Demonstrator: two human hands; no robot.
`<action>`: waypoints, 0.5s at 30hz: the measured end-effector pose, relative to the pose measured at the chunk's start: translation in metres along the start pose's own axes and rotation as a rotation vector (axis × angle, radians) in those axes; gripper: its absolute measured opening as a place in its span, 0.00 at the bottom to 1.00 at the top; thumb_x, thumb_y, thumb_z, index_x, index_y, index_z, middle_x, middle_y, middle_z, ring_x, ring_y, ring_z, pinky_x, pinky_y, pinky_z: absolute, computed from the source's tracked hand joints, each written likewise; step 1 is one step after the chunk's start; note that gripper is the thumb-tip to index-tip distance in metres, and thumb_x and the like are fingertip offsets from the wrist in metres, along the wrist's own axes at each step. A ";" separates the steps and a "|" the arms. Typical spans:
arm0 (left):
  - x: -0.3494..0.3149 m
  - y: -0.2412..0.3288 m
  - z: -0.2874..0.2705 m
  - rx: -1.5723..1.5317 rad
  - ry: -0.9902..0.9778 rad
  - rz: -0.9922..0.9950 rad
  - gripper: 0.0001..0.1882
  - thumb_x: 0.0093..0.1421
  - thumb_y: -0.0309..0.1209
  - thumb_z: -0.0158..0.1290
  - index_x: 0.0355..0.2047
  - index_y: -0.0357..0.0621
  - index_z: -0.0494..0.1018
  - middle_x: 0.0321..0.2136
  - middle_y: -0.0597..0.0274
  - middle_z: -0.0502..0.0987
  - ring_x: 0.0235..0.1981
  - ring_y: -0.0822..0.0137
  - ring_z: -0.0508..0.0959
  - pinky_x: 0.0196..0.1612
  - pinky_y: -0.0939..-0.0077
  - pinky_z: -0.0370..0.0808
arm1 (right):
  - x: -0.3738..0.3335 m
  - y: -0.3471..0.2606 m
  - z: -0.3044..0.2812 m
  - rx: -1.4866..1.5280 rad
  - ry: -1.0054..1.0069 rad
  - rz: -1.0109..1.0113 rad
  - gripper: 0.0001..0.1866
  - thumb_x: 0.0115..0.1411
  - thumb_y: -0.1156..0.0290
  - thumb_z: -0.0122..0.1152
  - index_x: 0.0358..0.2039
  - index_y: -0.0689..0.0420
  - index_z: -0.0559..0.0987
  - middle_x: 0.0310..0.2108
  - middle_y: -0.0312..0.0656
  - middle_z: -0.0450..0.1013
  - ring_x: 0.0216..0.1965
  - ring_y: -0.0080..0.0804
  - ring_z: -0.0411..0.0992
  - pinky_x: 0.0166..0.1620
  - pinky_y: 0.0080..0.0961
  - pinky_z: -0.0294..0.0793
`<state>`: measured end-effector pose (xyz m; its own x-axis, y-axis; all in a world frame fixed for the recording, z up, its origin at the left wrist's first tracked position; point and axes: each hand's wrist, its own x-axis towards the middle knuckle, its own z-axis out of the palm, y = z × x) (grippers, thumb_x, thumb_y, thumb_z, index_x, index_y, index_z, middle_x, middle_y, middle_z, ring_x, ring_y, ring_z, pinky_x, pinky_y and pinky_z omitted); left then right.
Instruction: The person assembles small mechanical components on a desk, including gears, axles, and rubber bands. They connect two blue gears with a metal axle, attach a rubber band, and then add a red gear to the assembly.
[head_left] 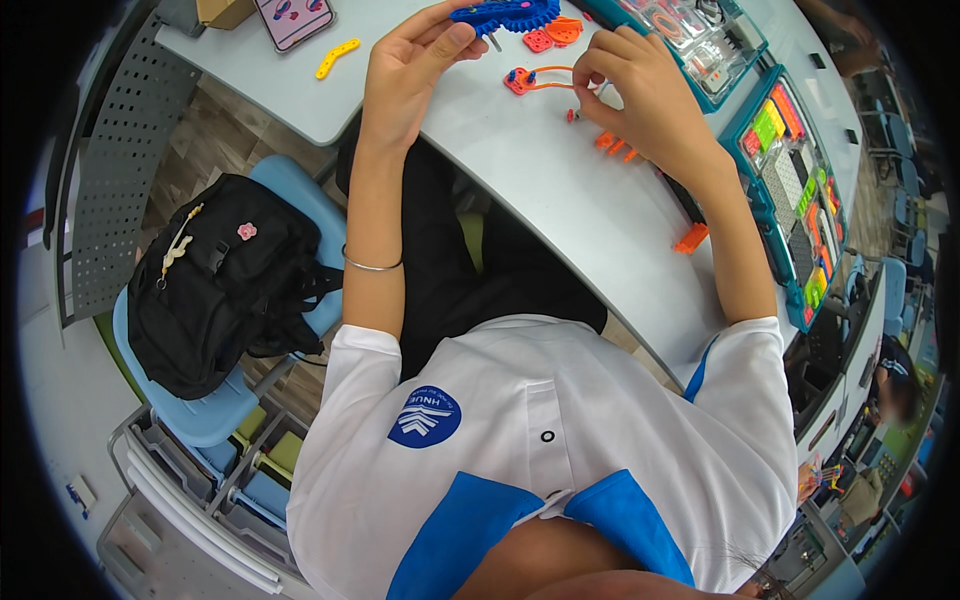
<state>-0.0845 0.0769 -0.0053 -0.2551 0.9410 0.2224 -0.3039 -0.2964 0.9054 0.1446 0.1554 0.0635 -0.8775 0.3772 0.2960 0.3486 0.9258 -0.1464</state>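
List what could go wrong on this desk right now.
The orange block lies near the desk edge; a forearm sweep might knock it off. The right hand pinches a small part that could slip and roll away. The blue gear piece is held in the left hand by fingertips only and might drop.

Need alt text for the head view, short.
A seated person's left hand holds a blue toothed plastic piece above a grey table while the right hand pinches a small part. Trays of colourful parts sit right; a black backpack rests on a blue chair left.
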 end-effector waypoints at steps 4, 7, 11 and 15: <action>0.000 -0.002 -0.001 -0.014 -0.017 -0.003 0.24 0.64 0.33 0.58 0.56 0.30 0.70 0.42 0.60 0.79 0.38 0.74 0.77 0.45 0.79 0.75 | -0.008 0.008 0.005 0.002 -0.071 0.032 0.05 0.51 0.76 0.66 0.30 0.57 0.79 0.31 0.36 0.71 0.38 0.30 0.70 0.51 0.27 0.65; 0.000 0.000 -0.001 0.027 -0.058 -0.013 0.23 0.64 0.30 0.58 0.56 0.30 0.70 0.43 0.60 0.79 0.39 0.74 0.77 0.46 0.79 0.75 | -0.011 0.014 0.002 -0.001 -0.100 0.035 0.06 0.52 0.75 0.66 0.31 0.57 0.79 0.32 0.37 0.72 0.39 0.30 0.70 0.52 0.27 0.65; -0.001 0.004 0.007 0.094 -0.087 -0.066 0.23 0.63 0.26 0.57 0.57 0.32 0.70 0.45 0.59 0.78 0.41 0.73 0.77 0.47 0.79 0.74 | -0.007 0.015 -0.003 0.112 -0.057 0.133 0.10 0.56 0.70 0.67 0.38 0.56 0.81 0.38 0.39 0.74 0.41 0.32 0.73 0.50 0.29 0.70; -0.002 -0.002 0.005 0.280 -0.180 -0.029 0.22 0.63 0.28 0.58 0.57 0.38 0.72 0.46 0.59 0.79 0.43 0.73 0.77 0.48 0.78 0.75 | 0.013 -0.015 -0.032 0.396 -0.003 0.186 0.23 0.67 0.54 0.57 0.54 0.59 0.74 0.48 0.46 0.73 0.45 0.34 0.73 0.51 0.28 0.72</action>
<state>-0.0790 0.0763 -0.0061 -0.0762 0.9696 0.2325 -0.0381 -0.2358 0.9710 0.1383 0.1473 0.0996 -0.8128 0.5363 0.2275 0.3484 0.7605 -0.5480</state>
